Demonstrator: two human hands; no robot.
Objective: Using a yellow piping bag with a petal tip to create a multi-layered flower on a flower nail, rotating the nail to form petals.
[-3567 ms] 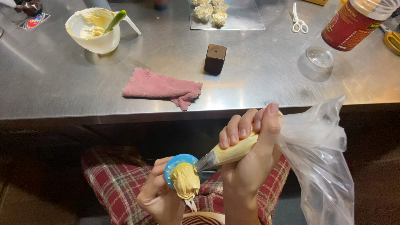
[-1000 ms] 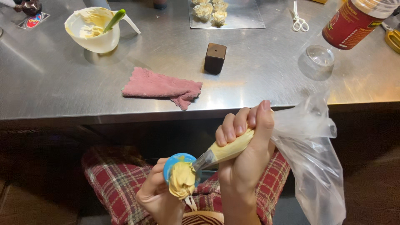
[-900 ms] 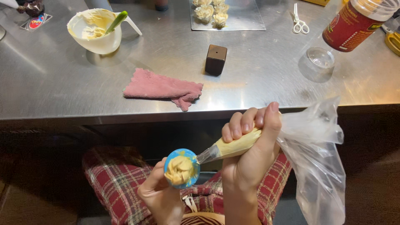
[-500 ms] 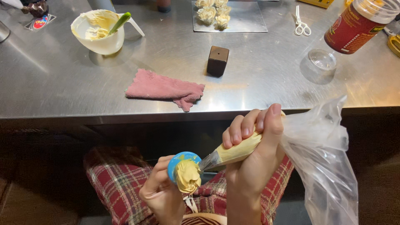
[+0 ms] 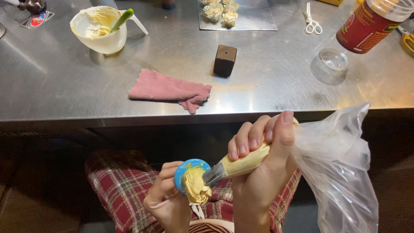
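The cream flower [image 5: 196, 186] sits on a small blue disc [image 5: 189, 166] just over our lap, below the steel table [image 5: 267, 86]. Our left hand [image 5: 166, 200] pinches the stem beneath it; our right hand [image 5: 263, 172] wraps tight around the piping bag [image 5: 248, 159], nozzle touching the cream. We judge that an uneven squeeze could smear petals, or a tilted disc could drop the flower onto our plaid trousers [image 5: 116, 181].
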